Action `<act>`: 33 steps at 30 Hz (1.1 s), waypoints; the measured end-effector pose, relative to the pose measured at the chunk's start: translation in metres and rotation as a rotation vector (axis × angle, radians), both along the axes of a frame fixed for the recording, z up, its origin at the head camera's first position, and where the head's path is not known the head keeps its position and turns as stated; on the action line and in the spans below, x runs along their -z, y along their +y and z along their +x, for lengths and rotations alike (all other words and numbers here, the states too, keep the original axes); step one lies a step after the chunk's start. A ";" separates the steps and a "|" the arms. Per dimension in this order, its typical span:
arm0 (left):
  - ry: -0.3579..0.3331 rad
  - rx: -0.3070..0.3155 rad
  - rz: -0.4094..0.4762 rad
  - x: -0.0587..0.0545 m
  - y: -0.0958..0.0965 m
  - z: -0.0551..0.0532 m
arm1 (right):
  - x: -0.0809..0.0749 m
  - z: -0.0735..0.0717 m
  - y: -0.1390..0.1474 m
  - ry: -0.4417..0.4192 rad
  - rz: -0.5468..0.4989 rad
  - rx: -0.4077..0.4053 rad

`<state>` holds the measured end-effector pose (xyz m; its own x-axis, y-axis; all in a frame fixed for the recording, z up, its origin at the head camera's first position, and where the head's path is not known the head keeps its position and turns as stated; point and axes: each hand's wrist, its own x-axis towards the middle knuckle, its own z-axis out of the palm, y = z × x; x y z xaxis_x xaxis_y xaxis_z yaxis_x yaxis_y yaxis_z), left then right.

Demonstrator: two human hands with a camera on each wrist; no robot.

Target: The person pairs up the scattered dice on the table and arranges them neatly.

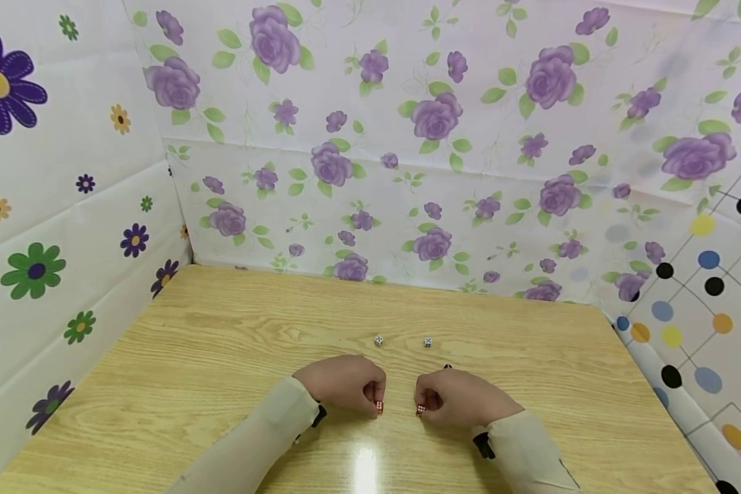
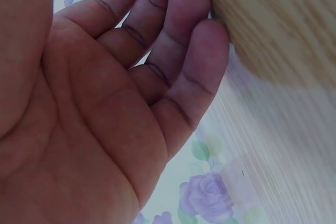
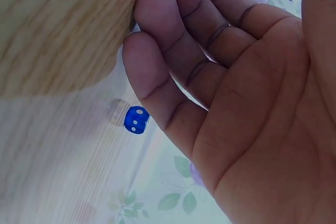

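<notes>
My left hand (image 1: pixel 346 384) pinches a red die (image 1: pixel 379 407) with white dots between thumb and fingertips, low over the wooden table. Opposite it, my right hand (image 1: pixel 463 398) pinches another red die (image 1: pixel 420 410). A narrow gap separates the two hands. Beyond them lie two white dice (image 1: pixel 379 339) with dark dots, set apart from each other. A small dark thing (image 1: pixel 447 366) peeks out behind the right hand, mostly hidden. In the right wrist view a blue die (image 3: pixel 135 120) sits beside the little finger. Both wrist views show the palms, with the pinched dice out of sight.
The wood-grain table (image 1: pixel 253 322) reaches back to a wall sheet (image 1: pixel 383 206) with purple roses. A flower-print sheet (image 1: pixel 99 240) stands at the left, and a dotted one (image 1: pixel 691 357) at the right. Light glares off the table's near part.
</notes>
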<state>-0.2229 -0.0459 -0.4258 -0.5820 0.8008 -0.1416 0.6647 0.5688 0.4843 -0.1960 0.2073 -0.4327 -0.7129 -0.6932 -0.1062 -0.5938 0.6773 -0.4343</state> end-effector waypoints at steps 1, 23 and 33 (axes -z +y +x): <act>-0.001 0.000 0.000 0.000 0.000 0.001 | 0.000 0.000 0.000 0.000 -0.001 -0.002; 0.012 -0.010 -0.017 -0.002 0.007 0.011 | -0.001 0.006 -0.011 -0.067 -0.036 -0.042; -0.033 0.015 0.000 -0.001 0.003 0.007 | -0.003 0.007 -0.010 -0.069 -0.008 -0.006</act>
<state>-0.2157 -0.0430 -0.4247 -0.5653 0.8091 -0.1605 0.6566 0.5592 0.5061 -0.1888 0.1976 -0.4302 -0.7002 -0.6982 -0.1489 -0.5664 0.6702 -0.4796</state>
